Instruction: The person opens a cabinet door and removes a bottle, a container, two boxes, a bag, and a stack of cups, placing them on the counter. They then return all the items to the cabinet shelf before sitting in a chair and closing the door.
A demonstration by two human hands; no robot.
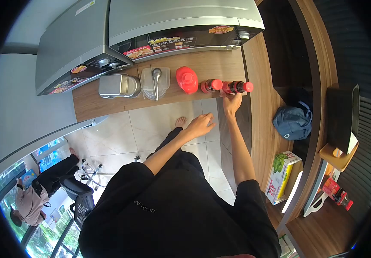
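At the right end of the wooden shelf, my right hand (232, 103) grips a dark sauce bottle (236, 87) with a red cap. A second red-capped bottle (211, 85) stands just left of it. Further left is a larger red bottle (187, 80). My left hand (201, 125) hangs in the air in front of the shelf, fingers loosely bent and apart, with nothing visible in it. Beyond the red bottle, a metal spoon (156, 76) lies on a clear plastic container (163, 74).
Metal containers (114, 85) stand at the shelf's left. Behind are two ovens (181, 41) (82, 64). A blue backpack (293, 122) and a printed box (280, 178) occupy the right shelving. A person (32, 200) sits near an office chair (78, 193) at lower left.
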